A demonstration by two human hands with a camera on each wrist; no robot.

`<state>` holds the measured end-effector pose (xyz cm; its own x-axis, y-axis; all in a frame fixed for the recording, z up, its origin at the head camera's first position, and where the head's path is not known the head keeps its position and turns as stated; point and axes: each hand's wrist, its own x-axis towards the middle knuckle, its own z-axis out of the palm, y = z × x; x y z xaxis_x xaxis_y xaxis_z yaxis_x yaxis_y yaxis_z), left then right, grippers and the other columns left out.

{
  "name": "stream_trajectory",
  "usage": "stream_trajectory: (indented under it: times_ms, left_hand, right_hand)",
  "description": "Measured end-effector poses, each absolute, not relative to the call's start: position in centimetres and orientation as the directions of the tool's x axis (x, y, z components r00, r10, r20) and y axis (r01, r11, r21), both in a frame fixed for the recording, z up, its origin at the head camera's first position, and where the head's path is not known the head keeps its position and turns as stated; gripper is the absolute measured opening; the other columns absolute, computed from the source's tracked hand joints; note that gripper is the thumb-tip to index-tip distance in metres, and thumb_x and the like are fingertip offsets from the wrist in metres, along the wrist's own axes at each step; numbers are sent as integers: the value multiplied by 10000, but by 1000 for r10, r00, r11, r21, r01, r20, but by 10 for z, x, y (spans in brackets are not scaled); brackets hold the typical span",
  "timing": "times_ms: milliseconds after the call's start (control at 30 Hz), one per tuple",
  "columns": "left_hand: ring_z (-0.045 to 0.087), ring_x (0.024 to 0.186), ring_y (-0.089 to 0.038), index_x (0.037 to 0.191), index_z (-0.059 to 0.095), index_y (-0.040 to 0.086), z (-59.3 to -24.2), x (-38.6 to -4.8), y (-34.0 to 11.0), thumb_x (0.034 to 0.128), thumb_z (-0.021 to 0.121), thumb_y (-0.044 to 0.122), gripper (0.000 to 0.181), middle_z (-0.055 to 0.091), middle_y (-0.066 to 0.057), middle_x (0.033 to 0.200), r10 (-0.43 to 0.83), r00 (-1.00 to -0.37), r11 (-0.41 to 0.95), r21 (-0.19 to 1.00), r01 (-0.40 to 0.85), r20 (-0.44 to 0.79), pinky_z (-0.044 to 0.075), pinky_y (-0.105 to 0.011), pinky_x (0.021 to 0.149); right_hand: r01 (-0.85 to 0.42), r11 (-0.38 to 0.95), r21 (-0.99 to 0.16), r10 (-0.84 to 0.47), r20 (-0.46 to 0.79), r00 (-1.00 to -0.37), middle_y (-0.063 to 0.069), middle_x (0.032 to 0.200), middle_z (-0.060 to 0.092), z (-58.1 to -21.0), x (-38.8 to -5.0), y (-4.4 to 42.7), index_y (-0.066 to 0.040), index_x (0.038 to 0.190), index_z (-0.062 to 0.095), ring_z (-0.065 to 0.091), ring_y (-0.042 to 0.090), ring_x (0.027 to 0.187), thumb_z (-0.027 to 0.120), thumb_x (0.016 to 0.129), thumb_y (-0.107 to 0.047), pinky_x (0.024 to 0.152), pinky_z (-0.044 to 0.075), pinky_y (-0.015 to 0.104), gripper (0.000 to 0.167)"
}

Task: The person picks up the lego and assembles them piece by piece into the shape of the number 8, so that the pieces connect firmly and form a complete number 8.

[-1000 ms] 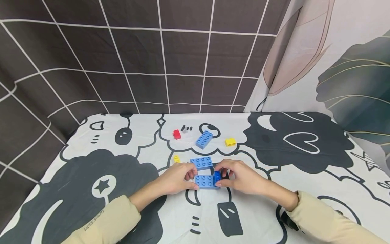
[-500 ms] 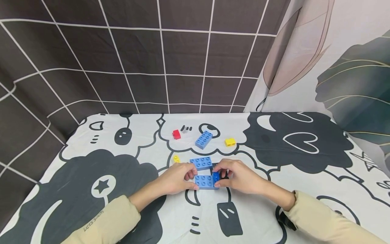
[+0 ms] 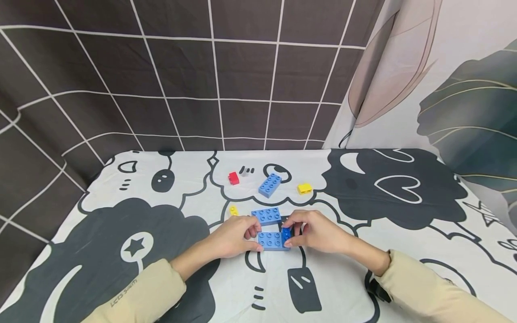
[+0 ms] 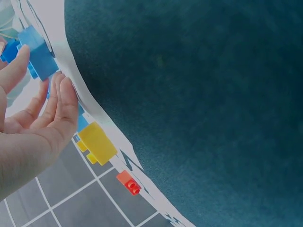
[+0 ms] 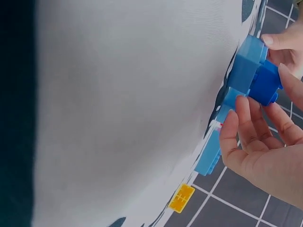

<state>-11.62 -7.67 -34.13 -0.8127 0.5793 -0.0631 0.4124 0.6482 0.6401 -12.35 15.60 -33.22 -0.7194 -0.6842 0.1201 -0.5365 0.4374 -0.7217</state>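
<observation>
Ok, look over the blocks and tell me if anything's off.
The yellow block on the far right lies on its side, with its ribbed underside facing the near side, while the light blue block between the hands sits studs up. The red block seems tipped over too. I see no damage.

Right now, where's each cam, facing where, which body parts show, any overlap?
Head: on the head, facing forward and down over the cloth; left hand, right hand and sleeves show.
Left wrist: worn there, facing the light blue brick pinched by the left hand, which shows with, apparently, a sliver of the right.
Right wrist: worn there, facing the dark blue brick held by the right hand, which shows with part of the left.
Shared: both wrist views show both those bricks.
</observation>
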Motion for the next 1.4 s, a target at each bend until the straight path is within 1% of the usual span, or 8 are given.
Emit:
stream_trajectory:
  times_ms: [267,667,867,1167,1400]
  left_hand:
    - [513,723,-132,883,576,71,-341,-117,-77,729,773,157,265,554,9,762,582,-811,642,648,410,-64,439,-272,668]
    - [512,724,-138,883,571,69,-341,-116,-76,730,772,158,268,552,9,764,580,-811,648,646,403,-75,437,-278,665]
    - [511,723,-138,886,572,67,-340,-116,-76,734,768,160,265,550,11,764,577,-813,653,642,401,-80,437,-283,667]
    - [511,724,-139,889,574,65,-339,-117,-76,738,765,157,261,549,7,766,580,-811,650,645,402,-80,436,-283,670]
    - [512,722,-136,889,578,69,-339,-117,-78,739,765,169,260,547,11,762,587,-806,648,639,415,-72,434,-281,669]
  right_hand:
    - [-531,410,-742,-679,141,-721,-17,790,589,-335,-124,156,1,919,663,526,72,633,777,712,-112,556,444,234,262]
    - [-611,436,-660,-681,201,-704,-28,799,574,-337,-120,154,-5,901,661,513,130,644,784,698,-94,565,427,213,254]
    - [-607,456,-651,-677,190,-711,-34,804,576,-337,-119,153,-2,910,664,513,124,646,782,697,-90,573,427,213,259]
    - [-573,443,-689,-672,168,-721,-49,781,592,-337,-123,155,-13,897,685,495,43,611,790,690,-131,564,442,233,261]
    - [-523,473,-709,-662,106,-742,-66,783,584,-336,-125,154,-38,901,686,498,44,613,794,682,-133,579,447,232,263]
